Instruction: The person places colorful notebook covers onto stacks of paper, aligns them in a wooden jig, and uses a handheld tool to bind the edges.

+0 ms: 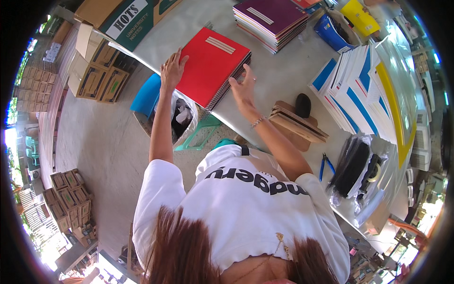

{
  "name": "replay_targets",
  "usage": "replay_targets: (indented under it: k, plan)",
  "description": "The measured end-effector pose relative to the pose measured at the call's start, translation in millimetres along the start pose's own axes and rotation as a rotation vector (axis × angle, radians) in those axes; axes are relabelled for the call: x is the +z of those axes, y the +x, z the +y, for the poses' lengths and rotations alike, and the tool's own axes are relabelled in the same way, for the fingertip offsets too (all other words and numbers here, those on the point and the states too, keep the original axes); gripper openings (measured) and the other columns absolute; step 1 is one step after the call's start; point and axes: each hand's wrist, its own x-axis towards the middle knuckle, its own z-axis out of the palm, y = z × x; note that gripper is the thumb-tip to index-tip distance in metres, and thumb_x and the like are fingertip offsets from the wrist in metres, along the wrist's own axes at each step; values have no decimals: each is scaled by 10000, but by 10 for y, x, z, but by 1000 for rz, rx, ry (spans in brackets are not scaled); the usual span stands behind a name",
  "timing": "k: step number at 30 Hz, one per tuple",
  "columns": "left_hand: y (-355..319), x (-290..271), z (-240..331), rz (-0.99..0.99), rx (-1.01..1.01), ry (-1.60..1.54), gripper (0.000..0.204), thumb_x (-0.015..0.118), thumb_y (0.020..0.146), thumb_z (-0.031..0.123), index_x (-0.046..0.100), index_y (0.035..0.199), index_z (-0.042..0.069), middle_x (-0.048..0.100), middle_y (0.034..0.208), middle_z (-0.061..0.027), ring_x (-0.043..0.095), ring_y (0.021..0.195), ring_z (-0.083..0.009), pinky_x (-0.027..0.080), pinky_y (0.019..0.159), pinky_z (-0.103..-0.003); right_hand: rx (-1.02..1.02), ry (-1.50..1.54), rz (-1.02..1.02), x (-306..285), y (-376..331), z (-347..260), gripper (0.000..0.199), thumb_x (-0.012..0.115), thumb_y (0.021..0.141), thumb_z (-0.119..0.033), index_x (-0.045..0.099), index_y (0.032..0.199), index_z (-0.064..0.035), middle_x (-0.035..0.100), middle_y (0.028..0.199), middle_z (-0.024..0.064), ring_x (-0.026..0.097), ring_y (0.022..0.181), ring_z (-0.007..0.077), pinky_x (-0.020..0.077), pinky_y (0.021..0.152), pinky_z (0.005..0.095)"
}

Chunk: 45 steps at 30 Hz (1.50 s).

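A stack of spiral notebooks with a red cover (208, 66) lies near the table's edge in front of me. Along its left side rests my left hand (173, 72), its fingers stretched over the cover's edge. My right hand (244, 89) is at the stack's right side, fingers apart, close to the dark wire bindings; whether it touches them I cannot tell. Farther back stands another notebook stack with a purple cover (272, 16) on top. To the right of my right forearm sit cardboard pieces (295, 125) with a black rounded object (302, 105) on them.
White-and-blue printed sheets or booklets (352, 92) are piled at the right, beside clear plastic wrap. Blue-handled pliers (326, 165) lie near a plastic-wrapped black bundle (350, 163). A lined bin (182, 116) and a green stool (201, 132) stand below the table edge. Cartons (97, 71) are stacked left.
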Motion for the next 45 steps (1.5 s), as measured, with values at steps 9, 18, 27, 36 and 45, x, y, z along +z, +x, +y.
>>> replay_targets:
  k: [9, 18, 27, 36, 45]
  plan:
    - [-24, 133, -100, -7, 7, 64, 560, 314, 988, 532, 354, 1455, 225, 519, 1342, -79, 522, 1200, -328, 359, 1027, -532, -397, 44, 130, -1501, -668, -1111, 233, 560, 892, 13, 620, 1115, -18, 548, 1091, 57, 548, 869, 129, 468, 772, 227]
    - [-14, 99, -82, -33, -36, 126, 528, 384, 992, 477, 355, 1452, 222, 405, 1427, -100, 422, 1285, -332, 336, 1040, -536, -790, -954, 1040, -3402, -1592, -1998, 156, 632, 881, -50, 693, 1024, -37, 644, 1013, 111, 589, 994, 247, 450, 872, 354]
    - [169, -142, 1645, 315, 370, -100, 475, 561, 941, 360, 473, 1382, 210, 388, 1400, -148, 360, 1308, -349, 308, 1038, -552, -637, -1045, 670, -4123, -1709, -1961, 350, 602, 926, -245, 588, 1255, -125, 516, 1296, 119, 452, 1230, 279, 358, 1035, 418]
    - [-527, -1402, 4453, 337, 1093, -502, 417, 536, 954, 348, 542, 1331, 170, 387, 1412, -128, 361, 1302, -332, 282, 1095, -445, -597, -1057, 517, -4617, -1569, -2031, 547, 719, 829, -340, 534, 1325, -201, 432, 1388, 121, 402, 1265, 334, 326, 1069, 464]
    - [-306, -1484, 4775, 152, 1016, -809, 441, 407, 999, 422, 574, 1297, 143, 444, 1346, -147, 413, 1262, -313, 339, 1054, -422, -535, -1207, 259, -4448, -1372, -1972, 462, 623, 896, -198, 527, 1348, -199, 460, 1398, 101, 349, 1341, 278, 185, 1130, 443]
